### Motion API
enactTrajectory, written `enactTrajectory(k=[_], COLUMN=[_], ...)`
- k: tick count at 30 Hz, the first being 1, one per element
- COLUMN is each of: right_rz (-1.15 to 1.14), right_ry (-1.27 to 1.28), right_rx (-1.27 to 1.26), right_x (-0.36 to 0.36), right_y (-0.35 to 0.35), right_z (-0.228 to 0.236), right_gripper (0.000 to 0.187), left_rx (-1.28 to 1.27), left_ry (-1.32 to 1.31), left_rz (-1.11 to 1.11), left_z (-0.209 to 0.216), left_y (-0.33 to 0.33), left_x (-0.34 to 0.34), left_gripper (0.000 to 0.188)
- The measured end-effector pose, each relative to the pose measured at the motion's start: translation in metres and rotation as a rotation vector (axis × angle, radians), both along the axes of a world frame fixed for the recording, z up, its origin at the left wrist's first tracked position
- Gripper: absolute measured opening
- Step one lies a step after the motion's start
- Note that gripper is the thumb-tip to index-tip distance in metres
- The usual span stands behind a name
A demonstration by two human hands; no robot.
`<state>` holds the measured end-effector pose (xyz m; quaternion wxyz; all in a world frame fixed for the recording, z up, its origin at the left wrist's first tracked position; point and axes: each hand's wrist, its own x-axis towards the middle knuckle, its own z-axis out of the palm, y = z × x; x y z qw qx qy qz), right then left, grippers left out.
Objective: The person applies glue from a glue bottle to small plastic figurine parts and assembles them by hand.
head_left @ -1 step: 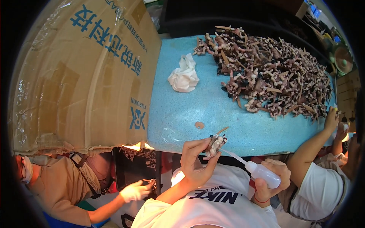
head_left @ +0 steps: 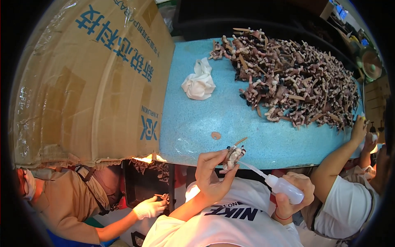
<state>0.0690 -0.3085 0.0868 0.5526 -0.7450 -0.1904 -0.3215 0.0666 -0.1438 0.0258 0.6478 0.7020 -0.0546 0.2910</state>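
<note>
L hand [head_left: 212, 177] pinches figurine [head_left: 234, 156], prob. light & stiff, best held mid-body; R hand [head_left: 303, 185] wraps soft-looking squeeze bottle [head_left: 286, 189].

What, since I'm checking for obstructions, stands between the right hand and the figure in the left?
Only the bottle, held in the right hand, its nozzle pointing at the figure in the left hand. Nothing else visible intervenes; whether the nozzle touches is unclear.

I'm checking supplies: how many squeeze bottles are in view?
1 for certain: the squeeze bottle in the person's right hand, nozzle toward the figure. A pale item at far right is too small to tell; others may be hidden.
</note>
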Motion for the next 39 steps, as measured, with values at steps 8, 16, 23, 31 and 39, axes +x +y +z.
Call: enactTrajectory(k=[8, 16, 23, 31, 39], right_rz=[0.008, 0.014, 0.043, -0.114, -0.04], right_ry=[0.009, 0.025, 0.036, 0.009, 0.0], right_rx=[-0.043, -0.024, -0.042, 0.049, -0.043], right_x=[0.001, -0.001, -0.002, -0.005, 0.0], right_y=[0.0, -0.002, -0.005, -0.005, -0.005], right_z=[0.001, 0.001, 0.0, -0.01, -0.006], right_gripper=[0.036, 0.036, 0.036, 0.038, 0.037], left_rx=[-0.018, -0.044, -0.06, -0.099, -0.121], left_ry=[0.008, 0.004, 0.017, 0.037, 0.076], left_rz=[0.005, -0.02, -0.038, -0.077, -0.102], left_z=[-0.002, 0.001, -0.001, 0.002, 0.002], left_y=[-0.001, -0.002, -0.002, -0.002, -0.002], left_x=[-0.001, -0.002, -0.004, -0.004, -0.007], left_gripper=[0.048, 0.049, 0.049, 0.049, 0.049])
